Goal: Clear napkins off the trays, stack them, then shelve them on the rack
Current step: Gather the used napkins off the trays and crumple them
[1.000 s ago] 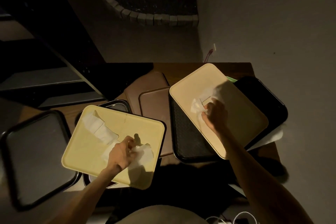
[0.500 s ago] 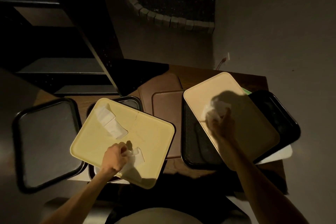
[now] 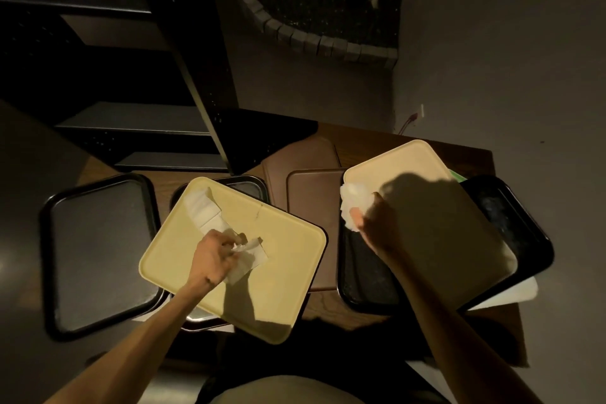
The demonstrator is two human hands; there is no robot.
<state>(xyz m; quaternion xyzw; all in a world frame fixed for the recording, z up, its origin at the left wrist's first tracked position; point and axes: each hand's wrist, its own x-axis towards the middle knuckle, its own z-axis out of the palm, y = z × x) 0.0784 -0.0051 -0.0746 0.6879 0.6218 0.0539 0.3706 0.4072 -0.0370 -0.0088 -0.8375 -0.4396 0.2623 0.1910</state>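
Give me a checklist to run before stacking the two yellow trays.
1. Left hand grips the crumpled napkin: ok.
2. Right hand grips the balled napkin: ok.
3. Left yellow tray cleared: not ok, a flat napkin lies near its far corner.
4. Right yellow tray cleared: ok on the part in view.
5. Hands free to lift trays: not ok, both hold napkins.
6. Place to drop napkins: cannot tell.
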